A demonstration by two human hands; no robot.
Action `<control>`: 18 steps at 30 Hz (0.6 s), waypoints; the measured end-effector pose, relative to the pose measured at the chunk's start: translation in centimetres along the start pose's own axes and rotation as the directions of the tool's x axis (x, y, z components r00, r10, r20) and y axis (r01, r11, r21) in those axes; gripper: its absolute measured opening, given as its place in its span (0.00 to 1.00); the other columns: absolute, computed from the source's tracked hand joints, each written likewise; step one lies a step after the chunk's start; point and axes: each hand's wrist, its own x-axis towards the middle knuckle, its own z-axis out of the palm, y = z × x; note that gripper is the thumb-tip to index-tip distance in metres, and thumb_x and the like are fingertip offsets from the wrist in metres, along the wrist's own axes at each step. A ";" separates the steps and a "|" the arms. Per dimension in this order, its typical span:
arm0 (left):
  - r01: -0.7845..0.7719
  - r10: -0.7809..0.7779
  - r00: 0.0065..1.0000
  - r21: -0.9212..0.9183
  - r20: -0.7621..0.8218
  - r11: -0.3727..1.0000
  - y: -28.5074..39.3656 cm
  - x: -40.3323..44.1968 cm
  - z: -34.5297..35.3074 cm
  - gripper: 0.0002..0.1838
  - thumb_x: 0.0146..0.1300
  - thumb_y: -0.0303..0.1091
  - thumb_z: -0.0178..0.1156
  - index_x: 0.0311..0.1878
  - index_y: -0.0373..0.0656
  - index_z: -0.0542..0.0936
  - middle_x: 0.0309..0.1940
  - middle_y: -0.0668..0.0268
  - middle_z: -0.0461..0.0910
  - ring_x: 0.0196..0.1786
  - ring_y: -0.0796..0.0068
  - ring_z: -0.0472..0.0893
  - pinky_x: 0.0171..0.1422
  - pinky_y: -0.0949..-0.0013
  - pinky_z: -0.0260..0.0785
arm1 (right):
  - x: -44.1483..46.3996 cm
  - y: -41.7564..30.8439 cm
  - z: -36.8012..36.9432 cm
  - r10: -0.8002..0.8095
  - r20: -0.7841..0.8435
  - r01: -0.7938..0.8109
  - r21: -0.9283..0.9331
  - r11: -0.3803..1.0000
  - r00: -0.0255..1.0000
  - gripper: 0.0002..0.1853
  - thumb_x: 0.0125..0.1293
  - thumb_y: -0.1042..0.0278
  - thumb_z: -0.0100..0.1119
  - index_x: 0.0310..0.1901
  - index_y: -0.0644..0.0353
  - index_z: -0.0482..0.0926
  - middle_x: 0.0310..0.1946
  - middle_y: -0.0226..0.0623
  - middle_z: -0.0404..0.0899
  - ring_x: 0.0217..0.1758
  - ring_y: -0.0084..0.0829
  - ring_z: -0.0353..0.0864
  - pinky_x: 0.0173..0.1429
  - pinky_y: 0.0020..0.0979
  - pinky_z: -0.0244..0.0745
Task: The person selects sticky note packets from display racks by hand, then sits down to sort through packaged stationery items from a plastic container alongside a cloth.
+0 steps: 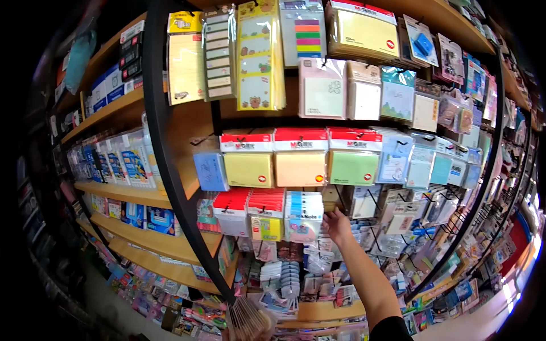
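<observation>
At a stationery rack (161, 113), the right hand (339, 229), its forearm running up from a black sleeve (391, 331) at the near right, is raised beside a row of blue-and-white sticky-note packs (304, 217). From my remote post I read that row as lying just left of the bent fingers, whose tips point toward the far side; whether they touch a pack or grip anything, I cannot tell. Of the two hands, I judge the right the nearer. The packs hang with printed fronts toward my view and headers on top, each one's long axis roughly upright, while the row itself runs from near to far, into the rack. Red-topped packs (265, 202) hang on its left; a green note pad (351, 166) hangs above, a little to the right. At the near edge, left of the forearm, I see a bunch of thin packs (246, 319), fanned and roughly upright. I cannot make out the left hand clearly there, nor how its fingers are set.
</observation>
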 end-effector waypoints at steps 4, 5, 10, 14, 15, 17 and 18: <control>-0.020 0.019 0.999 -0.020 -0.036 1.000 0.5 -0.4 -0.8 0.32 0.53 0.52 0.48 0.60 0.46 0.64 0.55 0.62 0.70 0.57 0.59 0.70 0.62 0.54 0.60 | 5.1 1.1 0.1 -0.012 -0.190 0.040 0.145 0.989 0.982 0.07 0.63 0.64 0.46 0.29 0.53 0.71 0.25 0.26 0.71 0.28 0.27 0.68 0.31 0.28 0.65; -0.014 0.013 0.999 -0.031 -0.042 0.999 0.5 -0.4 -1.0 0.32 0.53 0.52 0.48 0.60 0.46 0.64 0.55 0.62 0.70 0.57 0.59 0.70 0.62 0.54 0.60 | 6.4 1.3 -1.2 -0.032 -0.066 0.046 0.212 0.976 0.997 0.08 0.61 0.67 0.47 0.24 0.51 0.69 0.23 0.24 0.71 0.30 0.26 0.68 0.33 0.28 0.64; -0.019 0.015 0.997 -0.054 -0.076 0.998 0.6 -0.5 -1.7 0.32 0.53 0.52 0.48 0.60 0.46 0.64 0.55 0.62 0.70 0.57 0.59 0.70 0.62 0.54 0.60 | 5.5 0.6 0.3 -0.044 -0.112 0.079 0.328 0.942 0.993 0.09 0.58 0.72 0.54 0.41 0.58 0.73 0.39 0.34 0.76 0.45 0.35 0.74 0.55 0.36 0.69; -0.008 0.003 0.997 -0.080 -0.072 0.997 0.5 0.0 -1.8 0.32 0.53 0.52 0.48 0.60 0.46 0.64 0.55 0.62 0.70 0.57 0.59 0.70 0.62 0.54 0.60 | 2.5 -0.4 2.1 -0.072 -0.047 0.084 0.352 0.932 0.996 0.14 0.57 0.74 0.57 0.46 0.60 0.71 0.43 0.38 0.76 0.48 0.35 0.75 0.53 0.36 0.71; -0.010 0.004 0.998 -0.084 -0.067 0.996 0.6 0.1 -1.8 0.32 0.53 0.53 0.48 0.60 0.46 0.64 0.55 0.62 0.70 0.57 0.59 0.70 0.62 0.54 0.60 | 1.5 -0.5 2.8 -0.100 -0.057 0.113 0.322 0.940 0.993 0.14 0.57 0.73 0.57 0.47 0.61 0.71 0.43 0.40 0.76 0.48 0.36 0.75 0.54 0.35 0.70; -0.008 0.002 0.999 -0.104 -0.054 0.995 0.5 0.3 -1.9 0.32 0.53 0.53 0.48 0.60 0.46 0.64 0.55 0.62 0.70 0.57 0.59 0.70 0.62 0.54 0.60 | -0.8 -1.3 4.0 -0.123 -0.090 0.143 0.275 0.951 0.988 0.15 0.57 0.75 0.56 0.46 0.63 0.71 0.45 0.41 0.75 0.48 0.35 0.75 0.54 0.33 0.70; -0.006 0.001 0.999 -0.119 -0.049 0.993 0.5 0.4 -2.0 0.32 0.53 0.53 0.48 0.60 0.46 0.65 0.55 0.62 0.70 0.57 0.59 0.70 0.62 0.54 0.60 | -1.6 -1.7 3.8 -0.149 -0.111 0.170 0.217 0.961 0.983 0.15 0.56 0.76 0.56 0.47 0.63 0.71 0.45 0.40 0.75 0.48 0.35 0.75 0.54 0.33 0.70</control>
